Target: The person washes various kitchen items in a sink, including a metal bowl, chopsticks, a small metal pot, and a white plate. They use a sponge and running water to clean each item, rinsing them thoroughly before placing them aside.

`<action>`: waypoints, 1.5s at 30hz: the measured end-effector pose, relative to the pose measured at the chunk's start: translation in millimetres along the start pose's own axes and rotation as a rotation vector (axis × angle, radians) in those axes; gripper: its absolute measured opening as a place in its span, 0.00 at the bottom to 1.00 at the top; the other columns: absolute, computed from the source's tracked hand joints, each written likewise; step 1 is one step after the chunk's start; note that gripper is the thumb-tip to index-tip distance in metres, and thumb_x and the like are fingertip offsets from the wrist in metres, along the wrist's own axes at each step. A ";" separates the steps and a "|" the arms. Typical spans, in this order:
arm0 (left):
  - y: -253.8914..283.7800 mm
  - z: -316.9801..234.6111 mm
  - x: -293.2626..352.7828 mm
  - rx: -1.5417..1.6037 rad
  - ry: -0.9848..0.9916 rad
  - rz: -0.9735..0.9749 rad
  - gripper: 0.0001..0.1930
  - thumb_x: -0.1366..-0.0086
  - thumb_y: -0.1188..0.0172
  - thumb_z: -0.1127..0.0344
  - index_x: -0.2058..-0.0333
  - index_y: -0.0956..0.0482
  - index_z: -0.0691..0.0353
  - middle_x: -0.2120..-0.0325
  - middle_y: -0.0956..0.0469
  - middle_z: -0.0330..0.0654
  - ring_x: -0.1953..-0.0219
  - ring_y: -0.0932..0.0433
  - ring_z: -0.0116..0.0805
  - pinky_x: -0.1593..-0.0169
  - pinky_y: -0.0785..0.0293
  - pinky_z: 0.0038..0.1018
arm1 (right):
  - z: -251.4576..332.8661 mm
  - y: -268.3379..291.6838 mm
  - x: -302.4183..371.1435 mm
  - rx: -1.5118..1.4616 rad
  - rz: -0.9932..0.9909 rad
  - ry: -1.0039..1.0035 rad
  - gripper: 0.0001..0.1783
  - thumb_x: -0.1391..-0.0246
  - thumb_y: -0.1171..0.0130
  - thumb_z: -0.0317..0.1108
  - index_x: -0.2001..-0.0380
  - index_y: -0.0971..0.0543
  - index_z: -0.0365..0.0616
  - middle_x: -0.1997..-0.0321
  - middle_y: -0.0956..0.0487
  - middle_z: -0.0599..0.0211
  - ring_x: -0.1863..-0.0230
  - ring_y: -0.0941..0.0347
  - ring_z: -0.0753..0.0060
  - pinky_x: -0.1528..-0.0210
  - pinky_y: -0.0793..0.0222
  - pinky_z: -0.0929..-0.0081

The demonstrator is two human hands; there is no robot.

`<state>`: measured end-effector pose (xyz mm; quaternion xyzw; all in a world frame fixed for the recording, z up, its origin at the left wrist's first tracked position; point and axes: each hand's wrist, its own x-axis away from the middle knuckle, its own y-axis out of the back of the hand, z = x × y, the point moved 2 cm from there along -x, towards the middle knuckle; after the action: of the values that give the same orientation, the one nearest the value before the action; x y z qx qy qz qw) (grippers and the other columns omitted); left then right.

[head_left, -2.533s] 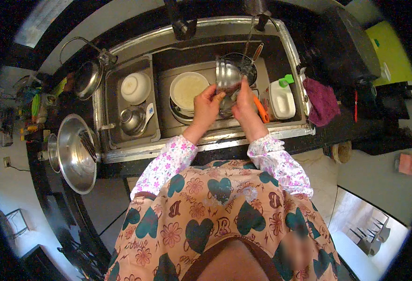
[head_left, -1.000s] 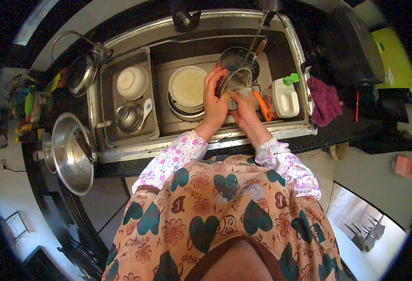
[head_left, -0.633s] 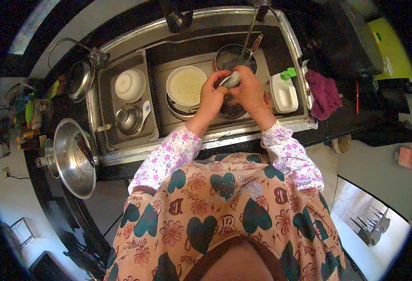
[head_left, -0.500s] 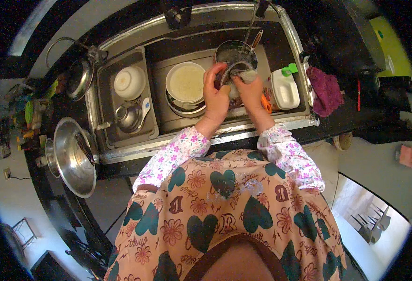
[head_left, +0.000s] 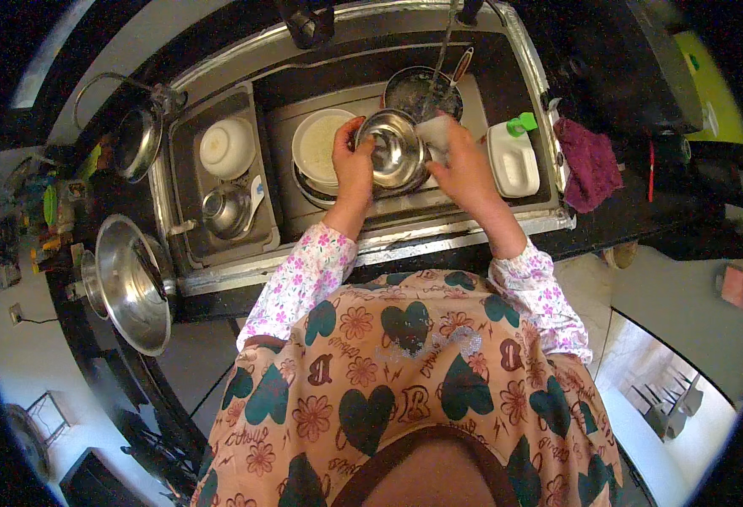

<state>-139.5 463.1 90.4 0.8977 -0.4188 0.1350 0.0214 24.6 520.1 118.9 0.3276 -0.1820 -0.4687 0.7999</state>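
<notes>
Over the right basin I hold a shiny metal bowl point(head_left: 397, 152), its inside facing up. My left hand point(head_left: 355, 165) grips the bowl's left rim, thumb over the edge. Beside its right rim is my right hand point(head_left: 466, 169), closed around a pale, blurred scrubbing pad point(head_left: 433, 133). Just beyond, a dark pan point(head_left: 405, 89) with a handle lies in the basin, and a stream of water point(head_left: 444, 59) falls into it. To the left of the bowl sits a stack with a cream plate point(head_left: 319, 139) on top.
In the left basin are a white bowl point(head_left: 225, 149) and a small metal vessel point(head_left: 223, 209). A white container with a green cap point(head_left: 515, 165) stands at the sink's right end, near a purple cloth point(head_left: 587, 165). A large metal basin point(head_left: 131, 296) rests on the left counter.
The metal bowl has come nearer and turned so that its inside faces up. My left hand has shifted left, and my right hand has moved slightly to the right with the pad.
</notes>
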 end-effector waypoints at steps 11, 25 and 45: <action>-15.7 25.7 13.0 0.188 0.217 0.105 0.13 0.39 0.49 0.69 0.55 0.30 0.65 0.60 0.27 0.39 0.60 0.30 0.28 0.55 0.34 0.22 | 16.5 -61.1 2.9 -0.086 0.063 0.226 0.11 0.68 0.46 0.23 0.74 0.24 0.40 0.70 0.29 0.57 0.64 0.32 0.53 0.61 0.33 0.61; -17.6 1.9 23.3 -0.168 -0.183 0.166 0.14 0.42 0.44 0.69 0.56 0.26 0.63 0.59 0.28 0.44 0.56 0.29 0.32 0.52 0.34 0.25 | -39.1 -43.6 -9.2 -0.258 -0.104 -0.250 0.23 0.56 0.41 0.34 0.57 0.32 0.36 0.61 0.26 0.48 0.60 0.31 0.46 0.60 0.32 0.63; -7.9 3.4 7.4 -0.130 -0.323 0.033 0.21 0.57 0.53 0.86 0.61 0.29 0.65 0.62 0.30 0.44 0.57 0.29 0.36 0.51 0.34 0.26 | -58.6 -75.0 -7.0 -0.541 0.260 -0.357 0.11 0.51 0.49 0.28 0.63 0.30 0.35 0.72 0.24 0.57 0.75 0.24 0.60 0.76 0.27 0.67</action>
<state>-128.3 462.2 89.6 0.8974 -0.4395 -0.0381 0.0095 8.9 521.0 24.7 -0.0093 -0.2283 -0.4441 0.8663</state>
